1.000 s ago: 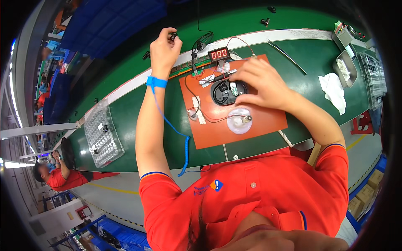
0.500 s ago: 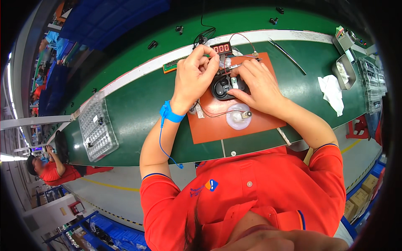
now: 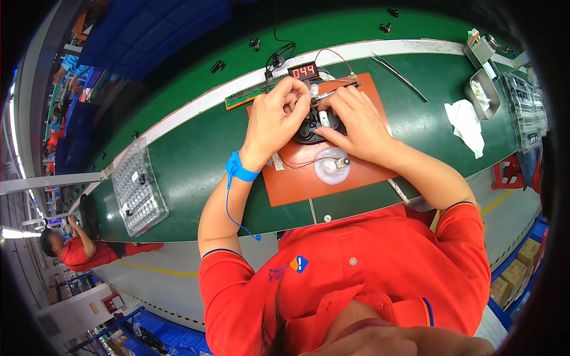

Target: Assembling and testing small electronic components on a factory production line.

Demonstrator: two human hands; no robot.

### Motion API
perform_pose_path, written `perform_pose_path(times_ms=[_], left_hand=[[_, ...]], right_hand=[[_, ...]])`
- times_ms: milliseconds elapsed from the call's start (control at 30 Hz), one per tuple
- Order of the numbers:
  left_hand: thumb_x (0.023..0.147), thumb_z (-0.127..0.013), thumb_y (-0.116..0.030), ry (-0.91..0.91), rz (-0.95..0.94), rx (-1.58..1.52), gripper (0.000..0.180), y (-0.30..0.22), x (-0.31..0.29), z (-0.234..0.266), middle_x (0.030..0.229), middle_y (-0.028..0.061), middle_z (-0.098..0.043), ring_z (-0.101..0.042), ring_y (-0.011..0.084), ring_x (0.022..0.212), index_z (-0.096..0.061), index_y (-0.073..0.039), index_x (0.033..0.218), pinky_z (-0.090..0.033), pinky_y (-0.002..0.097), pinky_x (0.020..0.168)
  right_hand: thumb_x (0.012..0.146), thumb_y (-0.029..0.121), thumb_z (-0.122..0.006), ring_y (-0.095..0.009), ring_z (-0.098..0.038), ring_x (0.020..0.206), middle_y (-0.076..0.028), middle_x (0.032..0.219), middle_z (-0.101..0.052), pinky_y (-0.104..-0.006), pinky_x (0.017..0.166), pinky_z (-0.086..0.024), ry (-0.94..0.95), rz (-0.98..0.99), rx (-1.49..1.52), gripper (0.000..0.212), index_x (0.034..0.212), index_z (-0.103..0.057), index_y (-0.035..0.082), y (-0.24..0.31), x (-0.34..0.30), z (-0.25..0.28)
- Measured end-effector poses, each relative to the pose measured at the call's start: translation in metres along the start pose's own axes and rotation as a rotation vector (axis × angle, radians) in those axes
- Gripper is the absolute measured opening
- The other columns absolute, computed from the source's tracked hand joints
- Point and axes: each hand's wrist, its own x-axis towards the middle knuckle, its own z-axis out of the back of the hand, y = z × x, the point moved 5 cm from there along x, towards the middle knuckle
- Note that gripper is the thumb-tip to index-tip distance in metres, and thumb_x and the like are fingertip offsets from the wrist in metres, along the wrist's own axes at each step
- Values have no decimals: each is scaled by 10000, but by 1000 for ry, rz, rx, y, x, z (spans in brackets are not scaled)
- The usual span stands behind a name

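Case (image 3: 306, 136) sits between left hand (image 3: 276, 118) and right hand (image 3: 360, 126).

Black case (image 3: 306, 134), partly covered by the left hand (image 3: 274, 118) and right hand (image 3: 361, 127); anything within the left hand's pinch is hidden. Dark parts (image 3: 142, 178) in the clear tray (image 3: 124, 172): too small to identify. Co-worker's head (image 3: 52, 242): blurred.

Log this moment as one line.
left hand: pinched near case, contents hidden | right hand: over case | case: on mat | meter: lit | tweezers: on table
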Motion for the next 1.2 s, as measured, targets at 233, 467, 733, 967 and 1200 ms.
perform_pose_path(times_ms=[233,467,733,967,1200], left_hand=[[893,-648,-142,23,-24,54,104,-7,-1,-13,537,57,-558,-540,137,461,-603,-48,894,-399,291,482],[858,-681,-196,-99,-348,329,138,-9,1,-30,551,75,-594,-599,264,503,-617,-73,857,-460,379,571],[869,-694,-162,-278,-36,69,118,9,18,20,613,34,-625,-577,105,531,-660,-74,798,-446,282,545],[867,-676,-120,-272,-59,308,134,80,102,66,837,94,-682,-642,176,739,-688,-67,989,-516,314,666],[815,-653,-37,68,-240,646,276,101,172,23,1011,99,-694,-669,243,887,-677,-79,1086,-541,333,756]], right_hand=[[771,98,-741,-260,-580,869,-80,954,-589,-374,790,-468,-10,-184,391,312,1027,-574,32,-10,-3,8],[755,40,-746,-265,-632,854,-89,931,-650,-352,768,-510,195,-76,471,248,971,-628,17,-9,-21,30],[721,62,-767,-255,-637,839,-78,923,-658,-352,725,-497,180,214,189,252,946,-653,52,9,-44,34],[709,72,-761,-236,-631,815,-45,919,-651,-347,695,-487,197,248,202,252,936,-652,77,8,-48,28],[741,80,-744,-236,-626,792,-44,893,-644,-336,681,-488,155,238,249,195,907,-643,83,8,-43,22]])
